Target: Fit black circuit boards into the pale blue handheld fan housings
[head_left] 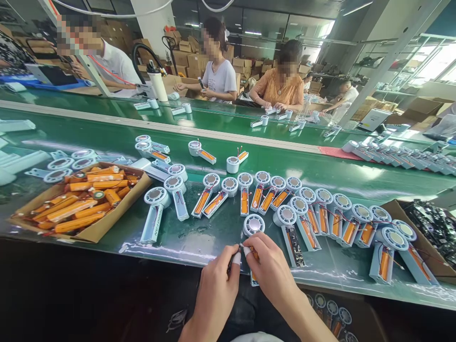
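Note:
My left hand (219, 285) is closed, its thumb and fingers pinching a dark, narrow piece (232, 260) that looks like a circuit board seen edge-on. The fingertips of my right hand (267, 259) meet it there, closed on something tiny that they mostly hide. White covers sit on some fingertips. Just beyond my hands lies a handheld fan (253, 225), its round head facing up and its opened handle partly under my right hand. To the right, another fan (285, 216) has a black circuit board (294, 247) lying along its handle.
A cardboard box (117, 219) of orange batteries (80, 204) stands left. A box of dark circuit boards (427, 223) stands right. Several opened fans (342, 203) with batteries and loose wires line the green bench (199, 240). Across it, people (219, 71) work; more fans (345, 322) lie below the edge.

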